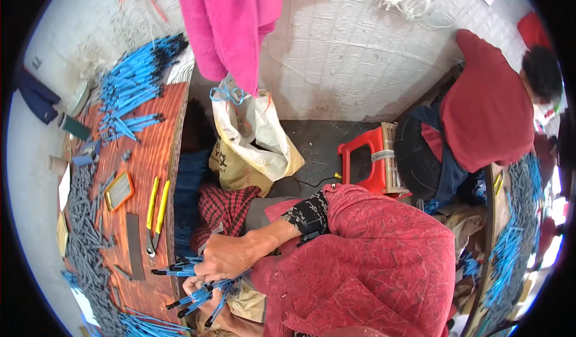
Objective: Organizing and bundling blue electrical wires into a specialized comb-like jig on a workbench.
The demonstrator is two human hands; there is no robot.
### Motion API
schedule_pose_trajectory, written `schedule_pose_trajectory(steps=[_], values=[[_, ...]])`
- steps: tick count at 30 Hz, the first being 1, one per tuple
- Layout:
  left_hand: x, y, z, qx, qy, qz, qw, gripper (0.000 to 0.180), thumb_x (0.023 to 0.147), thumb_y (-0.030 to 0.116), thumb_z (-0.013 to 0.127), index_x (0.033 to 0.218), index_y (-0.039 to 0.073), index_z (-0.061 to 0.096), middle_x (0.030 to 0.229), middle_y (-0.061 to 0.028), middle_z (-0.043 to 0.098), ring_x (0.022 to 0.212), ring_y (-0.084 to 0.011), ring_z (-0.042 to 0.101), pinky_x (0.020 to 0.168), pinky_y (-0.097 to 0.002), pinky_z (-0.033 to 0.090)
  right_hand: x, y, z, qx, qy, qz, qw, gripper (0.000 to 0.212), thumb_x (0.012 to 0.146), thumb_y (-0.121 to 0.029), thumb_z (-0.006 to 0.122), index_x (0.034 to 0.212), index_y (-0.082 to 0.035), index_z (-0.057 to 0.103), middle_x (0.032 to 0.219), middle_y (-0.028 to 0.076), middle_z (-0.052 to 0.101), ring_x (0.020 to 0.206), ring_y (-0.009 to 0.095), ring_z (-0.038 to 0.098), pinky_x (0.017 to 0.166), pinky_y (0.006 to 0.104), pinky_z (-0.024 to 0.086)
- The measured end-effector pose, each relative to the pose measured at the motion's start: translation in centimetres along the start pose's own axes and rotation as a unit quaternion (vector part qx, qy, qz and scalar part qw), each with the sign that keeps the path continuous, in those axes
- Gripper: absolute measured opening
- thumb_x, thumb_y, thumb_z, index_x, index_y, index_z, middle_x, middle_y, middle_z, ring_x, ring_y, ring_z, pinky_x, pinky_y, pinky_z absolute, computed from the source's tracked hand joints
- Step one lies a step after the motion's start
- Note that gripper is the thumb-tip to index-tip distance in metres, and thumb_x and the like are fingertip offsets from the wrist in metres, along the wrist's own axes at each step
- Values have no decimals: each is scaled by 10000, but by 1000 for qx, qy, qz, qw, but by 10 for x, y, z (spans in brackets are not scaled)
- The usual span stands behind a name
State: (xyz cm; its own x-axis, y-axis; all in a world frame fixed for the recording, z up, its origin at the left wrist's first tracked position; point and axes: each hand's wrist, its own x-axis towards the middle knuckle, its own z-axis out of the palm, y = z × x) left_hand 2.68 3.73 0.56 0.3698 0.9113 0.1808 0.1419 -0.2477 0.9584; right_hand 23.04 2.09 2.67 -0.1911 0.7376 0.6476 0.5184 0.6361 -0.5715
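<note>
The bundle of blue pens (201,289) is best kept level and squared, gripped firmly by both the right hand (225,258) and left hand (195,286) (largely hidden), close beside the worktop (150,157).

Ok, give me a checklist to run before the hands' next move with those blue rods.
1. Upper hand closed on the bundle of blue rods: ok.
2. Lower hand supporting the bundle: cannot tell which hand is left or right; it is mostly hidden.
3. Rod ends even: not ok, black tips splay out at different angles.
4. Room on the orange table beside the hands: ok, bare wood near the yellow-handled pliers.
5. More rods at hand: ok, blue pile at the table's far end.
6. Other person apart from the hands: ok.
</note>
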Motion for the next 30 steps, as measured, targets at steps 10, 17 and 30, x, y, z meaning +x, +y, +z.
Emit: schedule_pose_trajectory(steps=[10,17,30], values=[[-11,-12,-17,-13,-4,20,1000,339,764,-25,753,1058,3,585,1052,-104,586,995,-202,592,908,-358,486,-8,-17,-4,-29,14,-41,999,270,869,-254,659,744,-67,511,486,112,493,433,342,559,391,450,400],[-40,5,-13,30,60,19,998,396,758,-11,783,1112,2,605,1100,-112,617,1022,-207,609,921,-365,494,-12,-21,2,-92,31,-135,986,230,869,-267,659,774,-106,525,581,53,468,425,250,552,379,420,408],[-83,40,42,-36,193,17,980,611,739,37,853,1284,12,577,1181,-147,665,1053,-214,639,934,-353,510,-26,-38,-16,59,-37,-36,997,67,862,-153,714,846,-114,661,671,58,662,564,220,671,483,350,488]])
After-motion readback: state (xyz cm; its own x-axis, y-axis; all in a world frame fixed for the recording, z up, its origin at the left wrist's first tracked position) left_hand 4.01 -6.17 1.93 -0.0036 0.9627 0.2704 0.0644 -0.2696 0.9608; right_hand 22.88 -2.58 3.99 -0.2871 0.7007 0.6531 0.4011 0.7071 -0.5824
